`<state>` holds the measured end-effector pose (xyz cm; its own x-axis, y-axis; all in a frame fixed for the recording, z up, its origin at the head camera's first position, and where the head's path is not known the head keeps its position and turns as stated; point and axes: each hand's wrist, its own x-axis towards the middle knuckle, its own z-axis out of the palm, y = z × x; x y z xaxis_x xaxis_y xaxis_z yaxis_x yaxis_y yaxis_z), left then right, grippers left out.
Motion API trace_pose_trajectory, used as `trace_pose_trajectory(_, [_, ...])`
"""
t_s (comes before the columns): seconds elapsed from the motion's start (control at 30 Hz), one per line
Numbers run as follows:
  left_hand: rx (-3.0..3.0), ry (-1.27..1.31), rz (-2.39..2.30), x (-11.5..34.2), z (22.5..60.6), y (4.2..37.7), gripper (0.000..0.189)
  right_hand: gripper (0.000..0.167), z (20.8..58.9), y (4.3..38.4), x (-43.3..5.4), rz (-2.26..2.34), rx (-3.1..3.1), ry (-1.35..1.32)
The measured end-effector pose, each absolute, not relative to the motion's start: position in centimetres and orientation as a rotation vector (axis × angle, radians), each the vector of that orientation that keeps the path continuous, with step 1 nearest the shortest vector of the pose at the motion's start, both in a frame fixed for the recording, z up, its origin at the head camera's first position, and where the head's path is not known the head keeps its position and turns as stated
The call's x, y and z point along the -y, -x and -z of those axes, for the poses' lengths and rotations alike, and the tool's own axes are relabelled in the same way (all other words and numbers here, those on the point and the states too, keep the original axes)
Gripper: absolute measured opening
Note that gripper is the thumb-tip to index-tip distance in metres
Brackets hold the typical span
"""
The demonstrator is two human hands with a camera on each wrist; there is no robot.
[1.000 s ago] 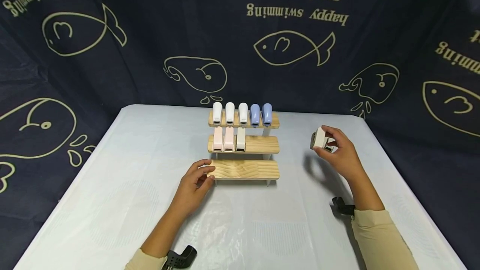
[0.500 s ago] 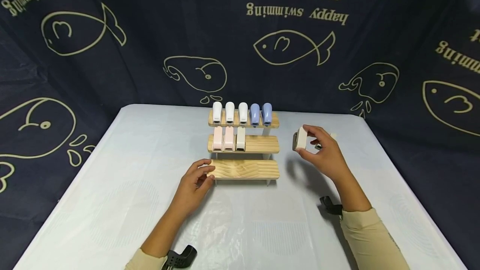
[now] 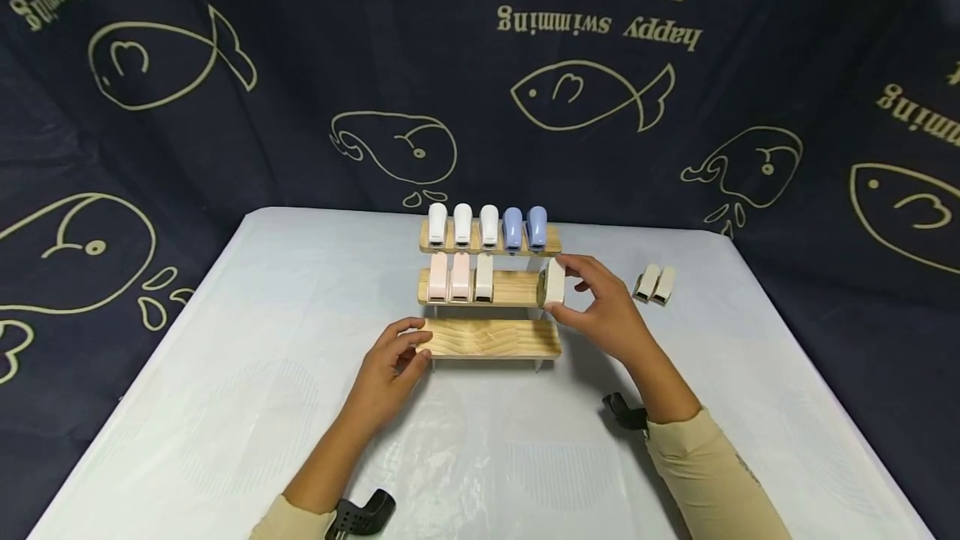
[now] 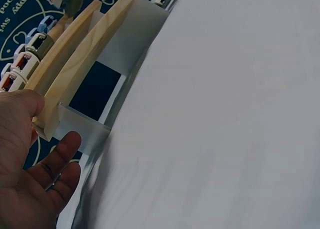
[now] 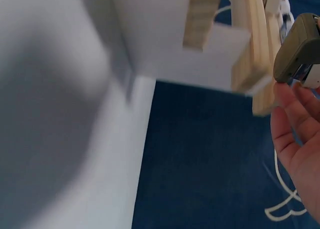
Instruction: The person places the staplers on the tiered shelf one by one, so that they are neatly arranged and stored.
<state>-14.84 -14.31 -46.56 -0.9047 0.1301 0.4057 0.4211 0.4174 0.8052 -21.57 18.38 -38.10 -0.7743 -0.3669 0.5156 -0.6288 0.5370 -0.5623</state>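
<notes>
A three-tier wooden display rack [image 3: 491,338] stands mid-table. My left hand [image 3: 390,373] holds the left end of its lowest board; in the left wrist view some fingers [image 4: 67,149] hang loose below. My right hand [image 3: 603,311] pinches a beige mini stapler [image 3: 554,282] between thumb and fingers, at the right end of the middle board. Whether the stapler touches the wood I cannot tell. On that board's left stand two pink staplers [image 3: 438,277] and one beige stapler [image 3: 484,277]. The top board bears white staplers [image 3: 462,225] and two blue staplers [image 3: 536,227].
Two more beige staplers [image 3: 655,284] lie side by side on the white-covered table [image 3: 225,407], right of my right hand. A dark cloth [image 3: 420,40] with fish drawings hangs behind the table. Clear supports [image 4: 82,126] carry the boards.
My right hand has moved left with the beige stapler, from the table's right side to the middle board. The two staplers on the table are now uncovered. My left hand stays put.
</notes>
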Motion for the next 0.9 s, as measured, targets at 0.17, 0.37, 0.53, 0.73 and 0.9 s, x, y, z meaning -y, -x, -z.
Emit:
trace_pose_trajectory(0.17, [2.398, 0.478, 1.485, 14.3, 46.5, 14.9, 0.024, 0.066, 38.3, 21.5, -16.8, -1.139, 2.452, -0.847])
trace_pose_trajectory(0.37, [2.388, 0.485, 1.494, 14.2, 46.4, 14.9, 0.024, 0.058, 38.6, 21.6, -15.3, -1.146, 2.474, -0.844])
trace_pose_trajectory(0.53, [2.392, 0.491, 1.485, 14.2, 46.5, 14.9, 0.023, 0.054, 38.9, 21.7, -14.6, -1.158, 2.475, -0.850])
trace_pose_trajectory(0.73, [2.406, 0.477, 1.485, 14.2, 46.4, 14.9, 0.023, 0.051, 39.4, 21.9, -14.0, -1.146, 2.433, -0.868])
trace_pose_trajectory(0.9, [2.404, 0.473, 1.494, 14.2, 46.4, 14.9, 0.023, 0.050, 39.5, 22.0, -13.6, -1.113, 2.429, -0.852])
